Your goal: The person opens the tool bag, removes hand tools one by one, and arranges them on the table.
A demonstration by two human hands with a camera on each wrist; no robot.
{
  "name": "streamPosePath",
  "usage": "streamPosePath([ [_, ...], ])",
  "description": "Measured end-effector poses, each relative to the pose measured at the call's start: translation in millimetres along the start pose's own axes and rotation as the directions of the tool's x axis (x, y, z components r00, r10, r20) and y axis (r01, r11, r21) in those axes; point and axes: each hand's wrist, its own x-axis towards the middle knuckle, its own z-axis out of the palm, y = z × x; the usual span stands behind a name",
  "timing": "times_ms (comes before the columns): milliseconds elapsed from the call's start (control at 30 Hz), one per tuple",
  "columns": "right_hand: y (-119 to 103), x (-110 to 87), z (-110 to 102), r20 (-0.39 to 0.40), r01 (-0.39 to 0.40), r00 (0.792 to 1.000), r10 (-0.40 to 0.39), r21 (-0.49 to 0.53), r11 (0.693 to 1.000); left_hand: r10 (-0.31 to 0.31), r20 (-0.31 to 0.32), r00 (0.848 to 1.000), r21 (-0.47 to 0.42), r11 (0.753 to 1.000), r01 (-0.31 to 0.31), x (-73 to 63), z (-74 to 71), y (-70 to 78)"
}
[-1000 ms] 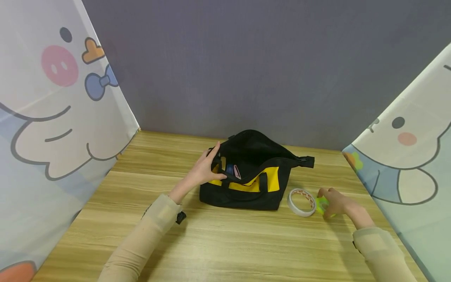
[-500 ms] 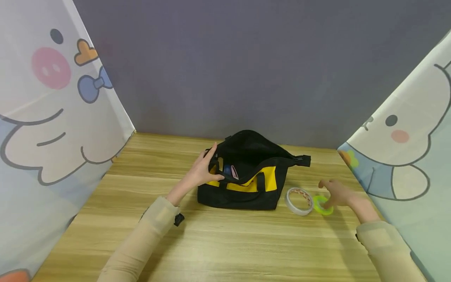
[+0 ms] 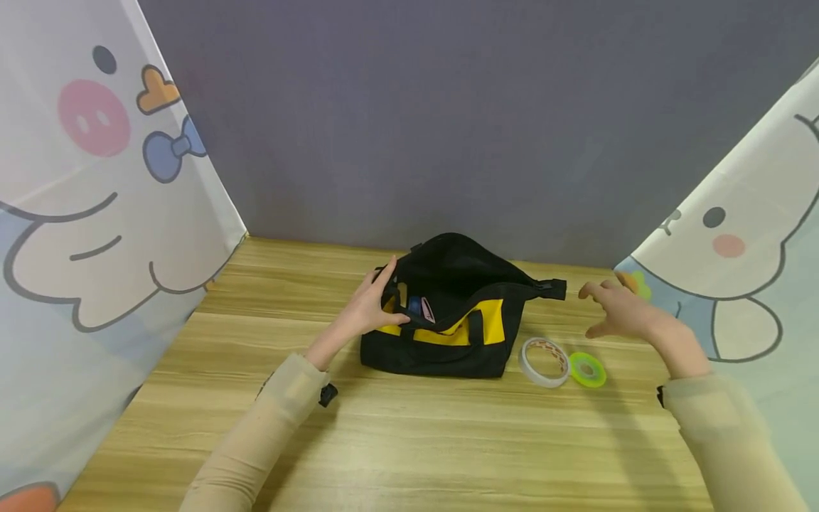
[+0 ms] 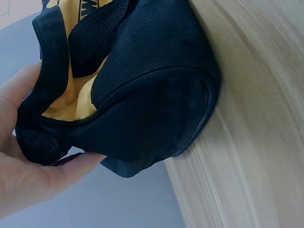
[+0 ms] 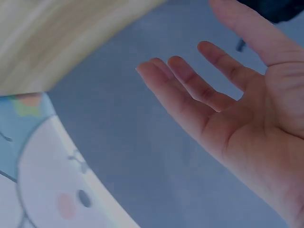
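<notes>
A black and yellow bag (image 3: 435, 359) stands on the table with its top unzipped. Inside it, near the left end, lie a pink item and a blue item (image 3: 414, 307), mostly hidden. My left hand (image 3: 370, 306) holds the bag's rim at its left end. In the left wrist view, thumb and finger are on either side of the black edge (image 4: 52, 85). Right of the bag lies a white tape roll (image 3: 525, 366), beside a smaller neon-yellow tape roll (image 3: 600, 371). My right hand (image 3: 623, 309) hovers beyond the yellow roll, fingers loosely bent, holding nothing.
The wood-grain table (image 3: 409, 441) extends in front of the bag. A grey panel (image 3: 409, 128) rises behind it. Cartoon-printed cloths (image 3: 128, 227) flank both sides. The zipper end tab (image 3: 552, 288) sticks out to the bag's right.
My right hand has let go of the yellow tape roll and lifted away from it, up and to the right. The roll stays next to the white one. My left hand keeps its place.
</notes>
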Motion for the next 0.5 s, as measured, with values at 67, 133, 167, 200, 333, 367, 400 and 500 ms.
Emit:
streamPosePath([
  [67, -7.4, 3.9, -8.0, -0.029, 0.020, 0.999, -0.021, -0.032, 0.999, -0.001, -0.001, 1.000, -0.004, 1.000, 0.001, -0.1, -0.9, 0.0],
  [133, -16.1, 7.9, -16.2, -0.044, 0.038, 0.998, -0.040, -0.061, 0.997, -0.006, -0.001, 1.000, -0.007, 1.000, 0.006, 0.0, -1.5, -0.2],
  [167, -20.8, 10.1, -19.9, -0.049, 0.047, 0.998, -0.050, -0.073, 0.996, -0.008, -0.001, 1.000, -0.009, 1.000, 0.008, -0.5, -1.9, 0.1],
  [200, -26.3, 12.3, -23.7, -0.049, 0.051, 0.997, -0.055, -0.077, 0.996, -0.012, 0.000, 1.000, -0.011, 1.000, 0.012, -1.0, -2.2, 0.4],
  [333, -50.5, 22.1, -37.2, -0.035, 0.072, 0.997, -0.074, -0.053, 0.996, -0.017, 0.000, 1.000, -0.003, 1.000, 0.017, -2.3, -2.7, 1.4],
  [367, -57.0, 24.8, -40.1, -0.032, 0.079, 0.996, -0.081, -0.049, 0.996, -0.016, -0.001, 1.000, 0.000, 1.000, 0.016, -2.4, -2.6, 1.7],
  [400, -63.3, 27.7, -43.0, -0.025, 0.082, 0.996, -0.083, -0.041, 0.996, -0.016, 0.000, 1.000, 0.003, 1.000, 0.016, -2.5, -2.4, 2.0],
  [500, -80.4, 37.2, -49.6, -0.008, 0.113, 0.994, -0.113, -0.043, 0.993, -0.014, 0.000, 1.000, 0.002, 1.000, 0.014, -2.1, -1.5, 2.5],
])
